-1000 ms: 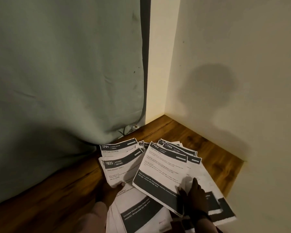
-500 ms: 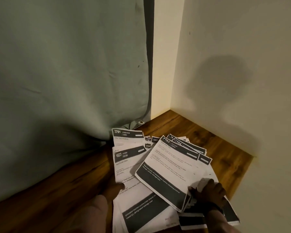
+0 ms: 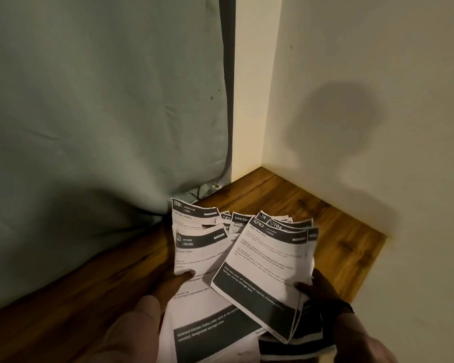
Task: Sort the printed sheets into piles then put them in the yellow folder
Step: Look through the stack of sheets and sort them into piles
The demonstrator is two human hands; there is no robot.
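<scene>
The left hand [image 3: 177, 280] presses its thumb on a sheet headed KITCHEN [image 3: 199, 248], fingers hidden beneath. The printed sheets [image 3: 220, 305] lie fanned and overlapping on the wooden floor [image 3: 312, 213] — no separate piles yet, so sorting looks barely begun. The right hand [image 3: 319, 289] is closed on the edge of a small stack topped by sheet 2762 [image 3: 266, 260]. No yellow folder is in view — filing is all still ahead.

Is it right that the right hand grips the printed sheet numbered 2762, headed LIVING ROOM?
Not quite. The head view shows the right hand gripping the white printed sheet numbered 2762, but its dark header reads KITCHEN, not LIVING ROOM.
</scene>
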